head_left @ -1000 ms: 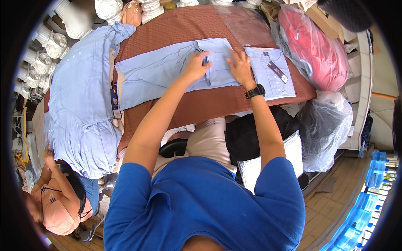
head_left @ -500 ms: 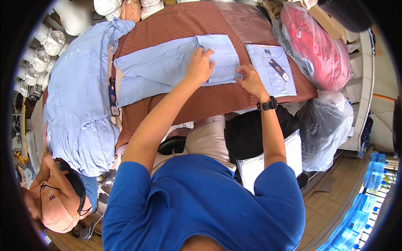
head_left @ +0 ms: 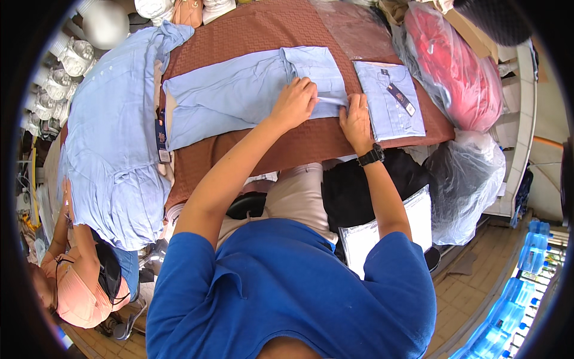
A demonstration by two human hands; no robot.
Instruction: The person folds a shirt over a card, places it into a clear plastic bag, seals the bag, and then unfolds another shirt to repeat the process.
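A light blue shirt (head_left: pixel 233 96) lies folded into a long strip on a brown cloth, with its right end doubled over. My left hand (head_left: pixel 296 103) is closed on the near side of the doubled-over end, where the fabric lifts into a small ridge. My right hand (head_left: pixel 357 121), with a black watch on its wrist, grips the same shirt at its near right corner; its fingertips partly hide the edge. Just right of that hand lies a second light blue shirt (head_left: pixel 388 116), folded into a neat rectangle, with a dark hang tag (head_left: pixel 400 99) on its front.
A pile of light blue shirts (head_left: pixel 113 131) covers the left end of the brown cloth (head_left: pixel 239 33). Red goods in clear plastic (head_left: pixel 457 66) and a clear plastic bag (head_left: pixel 469 185) are at the right. A person in a peach top (head_left: pixel 78 287) sits at lower left.
My left hand has moved right and nearer along the doubled-over end. My right hand has come down to the shirt's near corner, and the fabric between them has lifted slightly.
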